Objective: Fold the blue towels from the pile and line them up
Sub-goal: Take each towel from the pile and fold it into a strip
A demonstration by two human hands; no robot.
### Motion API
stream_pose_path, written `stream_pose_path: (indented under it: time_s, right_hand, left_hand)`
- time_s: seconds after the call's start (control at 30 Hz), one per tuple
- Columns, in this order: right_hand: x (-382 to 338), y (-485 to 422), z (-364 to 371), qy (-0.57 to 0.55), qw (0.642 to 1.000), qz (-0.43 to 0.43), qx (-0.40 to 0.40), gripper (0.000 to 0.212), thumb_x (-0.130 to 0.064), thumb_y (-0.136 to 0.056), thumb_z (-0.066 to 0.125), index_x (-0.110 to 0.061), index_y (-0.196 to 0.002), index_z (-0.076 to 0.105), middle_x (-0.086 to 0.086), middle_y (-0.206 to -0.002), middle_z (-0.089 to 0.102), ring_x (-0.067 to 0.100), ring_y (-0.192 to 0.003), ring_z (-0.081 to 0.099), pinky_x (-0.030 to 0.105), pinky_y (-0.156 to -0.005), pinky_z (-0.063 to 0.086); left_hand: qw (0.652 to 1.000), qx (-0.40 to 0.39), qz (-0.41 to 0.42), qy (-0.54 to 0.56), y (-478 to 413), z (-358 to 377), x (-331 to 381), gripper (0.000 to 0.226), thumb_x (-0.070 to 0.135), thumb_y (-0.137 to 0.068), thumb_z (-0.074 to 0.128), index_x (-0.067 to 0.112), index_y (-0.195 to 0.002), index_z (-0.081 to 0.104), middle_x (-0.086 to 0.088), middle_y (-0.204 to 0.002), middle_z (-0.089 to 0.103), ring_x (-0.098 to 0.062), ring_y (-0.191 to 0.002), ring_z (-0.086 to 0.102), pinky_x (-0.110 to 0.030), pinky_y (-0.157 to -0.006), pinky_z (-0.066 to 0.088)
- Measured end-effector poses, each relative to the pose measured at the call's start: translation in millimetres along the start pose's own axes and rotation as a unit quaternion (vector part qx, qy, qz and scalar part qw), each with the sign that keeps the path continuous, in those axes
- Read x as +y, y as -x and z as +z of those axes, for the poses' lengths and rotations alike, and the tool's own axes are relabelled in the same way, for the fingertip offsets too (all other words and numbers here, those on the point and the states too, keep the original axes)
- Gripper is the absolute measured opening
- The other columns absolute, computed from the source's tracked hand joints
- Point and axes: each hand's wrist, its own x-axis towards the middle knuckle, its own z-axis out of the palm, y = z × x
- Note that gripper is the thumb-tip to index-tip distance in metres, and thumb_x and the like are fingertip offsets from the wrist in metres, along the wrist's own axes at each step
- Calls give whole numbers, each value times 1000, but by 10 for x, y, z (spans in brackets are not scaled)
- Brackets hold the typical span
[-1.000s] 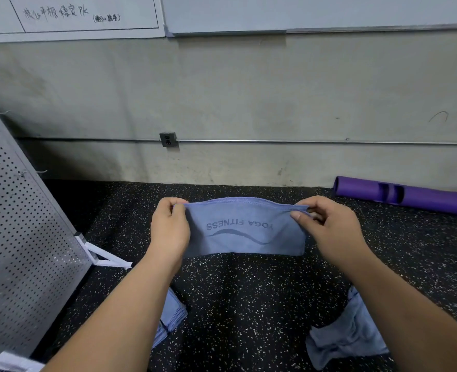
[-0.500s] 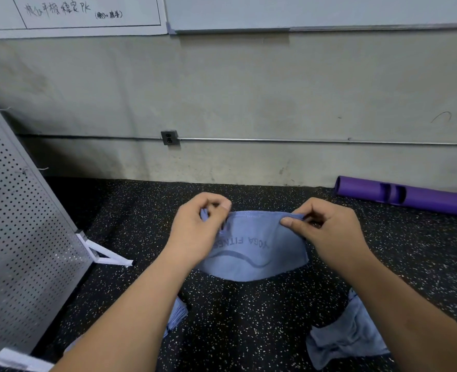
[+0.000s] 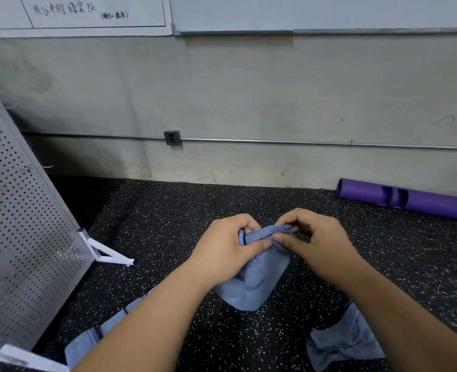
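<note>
Since a second ago the left hand [image 3: 227,248] has swung in, doubling the towel [image 3: 256,280], to meet the right hand [image 3: 318,245]. Both pinch its top edge, and it hangs above the floor [image 3: 168,224]. Mid-fold, I judge: next comes laying it down in line, then another from the pile [image 3: 348,342].

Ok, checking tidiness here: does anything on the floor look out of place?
Only the crumpled towel at lower right lies unfolded on the floor, likely next after the held towel. Nothing looks spilled or damaged.
</note>
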Motion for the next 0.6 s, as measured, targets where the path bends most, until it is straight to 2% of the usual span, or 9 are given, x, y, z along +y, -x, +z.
stream_pose_path:
  time_s: [0.1,0.2,0.27,0.33,0.37,0.4,0.5,0.6]
  right_hand:
    - [-3,1,-7,-18,1000,19,0,24,-11,-91,82,-34,-95,77,-7,-85,76,8,-79,70,19,-74,56]
    - [11,0,29,-16,999,28,44,26,-8,-90,81,-34,-92,78,-8,-80,75,4,-74,68,18,-71,54]
    - [3,1,53,-6,998,19,67,28,-7,-89,82,-35,-90,78,-12,-82,76,5,-78,70,18,-73,55]
    - [-25,7,75,7,996,1,85,30,-6,-90,81,-36,-91,78,-16,-85,76,6,-84,72,16,-77,54]
    - [-43,13,86,5,996,-6,90,29,-6,-90,81,-35,-91,78,-17,-87,77,7,-87,73,15,-78,54]
    - [-67,18,99,1,996,-12,93,28,-6,-90,80,-34,-92,79,-17,-89,77,7,-89,73,14,-80,54]
    - [-93,25,141,5,995,-40,93,29,-4,-89,80,-32,-94,79,-18,-92,77,7,-92,74,14,-82,53]
    - [-74,17,160,-1,996,-40,85,27,-4,-88,82,-30,-94,80,-16,-92,77,9,-92,74,17,-83,55]
  left_hand:
    - [1000,19,-14,5,8,2,3,25,49,-84,85,32,-86,66,10,-77,71,-14,-70,67,-46,-69,58]
    - [1000,13,-11,21,8,12,26,23,46,-87,84,30,-88,68,11,-82,73,-8,-75,67,-37,-74,58]
    - [995,0,-27,93,-5,21,60,22,45,-95,77,24,-91,73,2,-84,73,-6,-77,66,-33,-79,55]
    - [988,-6,-56,146,-20,14,67,37,50,-103,64,16,-89,74,-15,-87,71,-10,-77,60,-39,-81,55]
    - [984,-3,-73,164,-24,14,61,42,50,-104,62,13,-87,74,-17,-87,71,-11,-77,59,-40,-82,54]
    - [978,-1,-90,187,-26,17,48,40,47,-104,64,12,-87,75,-17,-88,72,-12,-78,60,-40,-83,54]
    - [959,-11,-136,246,-33,6,36,10,23,-99,75,15,-95,81,-11,-96,79,-12,-84,68,-36,-86,57]
    - [944,-51,-154,289,-29,-35,49,10,15,-97,77,15,-104,83,-11,-103,81,-15,-92,73,-36,-92,59]
